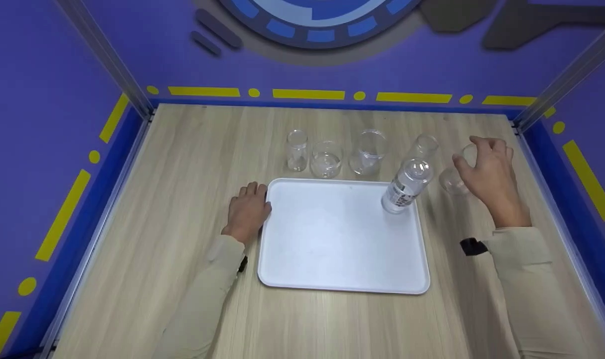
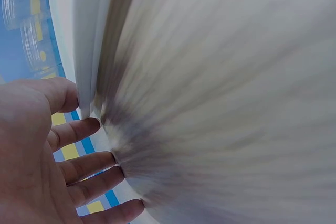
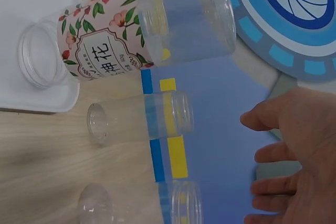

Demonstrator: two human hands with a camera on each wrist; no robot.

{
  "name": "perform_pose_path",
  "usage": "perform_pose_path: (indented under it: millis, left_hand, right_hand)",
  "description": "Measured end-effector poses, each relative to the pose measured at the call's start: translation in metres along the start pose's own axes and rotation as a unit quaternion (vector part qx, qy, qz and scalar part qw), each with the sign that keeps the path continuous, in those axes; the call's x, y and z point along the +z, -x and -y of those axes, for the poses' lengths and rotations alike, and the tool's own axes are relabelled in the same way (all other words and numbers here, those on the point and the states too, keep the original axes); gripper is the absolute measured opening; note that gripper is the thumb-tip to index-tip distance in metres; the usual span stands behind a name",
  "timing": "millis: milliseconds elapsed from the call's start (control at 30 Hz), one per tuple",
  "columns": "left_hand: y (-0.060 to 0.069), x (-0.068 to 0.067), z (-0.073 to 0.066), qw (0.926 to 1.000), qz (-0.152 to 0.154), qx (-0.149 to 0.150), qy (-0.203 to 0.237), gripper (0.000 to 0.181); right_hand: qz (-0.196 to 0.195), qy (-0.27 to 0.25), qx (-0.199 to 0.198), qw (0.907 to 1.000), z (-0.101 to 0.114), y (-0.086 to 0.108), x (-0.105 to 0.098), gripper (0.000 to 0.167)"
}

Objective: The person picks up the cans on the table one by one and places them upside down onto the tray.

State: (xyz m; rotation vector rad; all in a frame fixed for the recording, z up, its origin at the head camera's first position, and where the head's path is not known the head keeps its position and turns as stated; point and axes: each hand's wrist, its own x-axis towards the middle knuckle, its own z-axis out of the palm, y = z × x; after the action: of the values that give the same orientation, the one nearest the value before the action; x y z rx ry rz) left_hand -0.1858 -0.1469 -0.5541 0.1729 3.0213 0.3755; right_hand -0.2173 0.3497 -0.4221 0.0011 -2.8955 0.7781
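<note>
A white tray (image 1: 342, 239) lies on the wooden table. My left hand (image 1: 247, 212) rests at its left edge; in the left wrist view the thumb of that hand (image 2: 31, 145) touches the rim and the fingertips meet the tabletop. On the tray's back right corner stands a clear jar with a pink floral label (image 3: 102, 40). To its right, my right hand (image 1: 492, 174) is over a plain clear jar (image 1: 453, 182), partly hidden by the fingers. In the right wrist view this hand (image 3: 294, 166) has spread, relaxed fingers with nothing between them.
Behind the tray stand a narrow clear jar (image 1: 297, 150), a short wide one (image 1: 326, 160) and a larger one (image 1: 368, 152). Another slim clear jar (image 1: 426, 145) is behind the labelled jar. Blue panels with metal posts (image 1: 566, 80) enclose the table's back and sides.
</note>
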Motion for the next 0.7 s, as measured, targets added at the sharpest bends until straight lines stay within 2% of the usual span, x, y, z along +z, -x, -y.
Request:
perform_pose_path:
  millis: [400,700]
  left_hand:
    - [-0.002,0.0,0.0,1.0,0.001,-0.002,0.002,0.041]
    - [-0.001,-0.002,-0.002,0.9998,0.009,-0.016,0.008,0.044]
  right_hand:
    - [0.017,0.015,0.023,0.9995,-0.013,-0.01,0.002,0.068]
    - [0.034,0.021,0.035,0.9986,-0.021,-0.014,0.002,0.071]
